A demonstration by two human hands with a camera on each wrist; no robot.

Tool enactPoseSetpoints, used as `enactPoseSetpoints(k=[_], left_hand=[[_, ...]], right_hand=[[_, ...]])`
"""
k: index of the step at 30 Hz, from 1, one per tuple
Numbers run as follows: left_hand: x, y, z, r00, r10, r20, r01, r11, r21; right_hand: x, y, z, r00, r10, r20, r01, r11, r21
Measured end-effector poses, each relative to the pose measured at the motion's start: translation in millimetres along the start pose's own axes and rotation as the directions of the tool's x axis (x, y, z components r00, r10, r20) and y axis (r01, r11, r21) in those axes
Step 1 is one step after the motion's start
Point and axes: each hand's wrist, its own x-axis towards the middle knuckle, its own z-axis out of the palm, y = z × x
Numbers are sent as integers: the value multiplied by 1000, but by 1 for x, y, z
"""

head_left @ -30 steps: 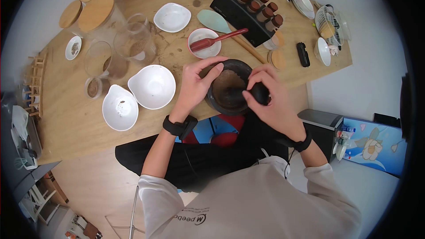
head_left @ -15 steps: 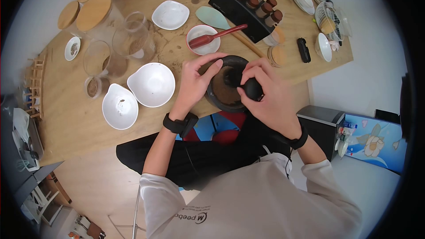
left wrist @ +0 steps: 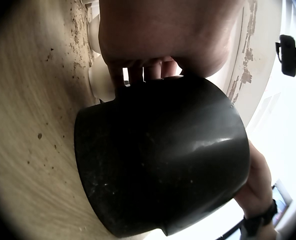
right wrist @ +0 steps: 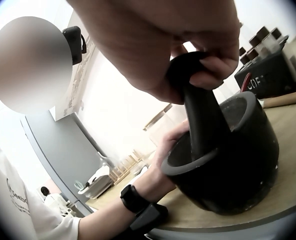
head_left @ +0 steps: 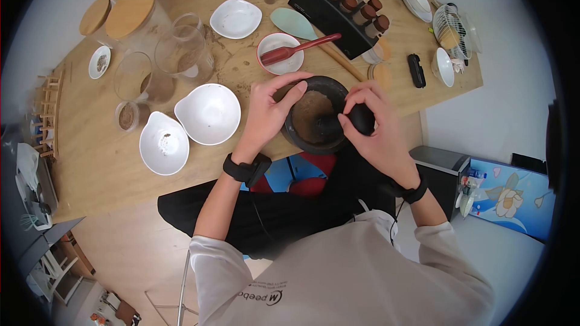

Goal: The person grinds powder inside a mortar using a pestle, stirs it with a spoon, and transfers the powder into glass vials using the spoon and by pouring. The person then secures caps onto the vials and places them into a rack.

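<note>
A black mortar stands near the table's front edge with brown ground powder inside. My left hand grips its left side, thumb over the rim and fingers round the outer wall. In the left wrist view the dark wall fills the middle and those fingers are partly hidden behind it. My right hand holds the knobbed top of a black pestle between thumb and fingers. The pestle leans toward the right rim, its lower end down in the powder.
Behind the mortar, a red spatula lies across a red-rimmed bowl. Two white spouted bowls and glass jars stand left. A black rack of brown-capped tubes, a green spoon and a white dish sit farther back.
The pestle has swung round inside the mortar: its knob went left and then back right, and its lower end moved up and then down again. My left hand stays on the mortar.
</note>
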Motion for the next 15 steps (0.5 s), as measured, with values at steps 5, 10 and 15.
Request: enactPoseSetpoints(k=[5, 10, 15], left_hand=[[1, -1, 2, 1000, -9, 3, 10, 1000, -18], [2, -3, 2, 1000, 8, -8, -8, 1000, 7], [2, -1, 2, 1000, 15, -9, -15, 1000, -14]], right_hand=[[0, -17, 7, 998, 62, 7, -62, 998, -6], [7, -10, 8, 999, 12, -49, -14, 998, -55], [-1, -6, 10, 999, -25, 38, 25, 1000, -15]])
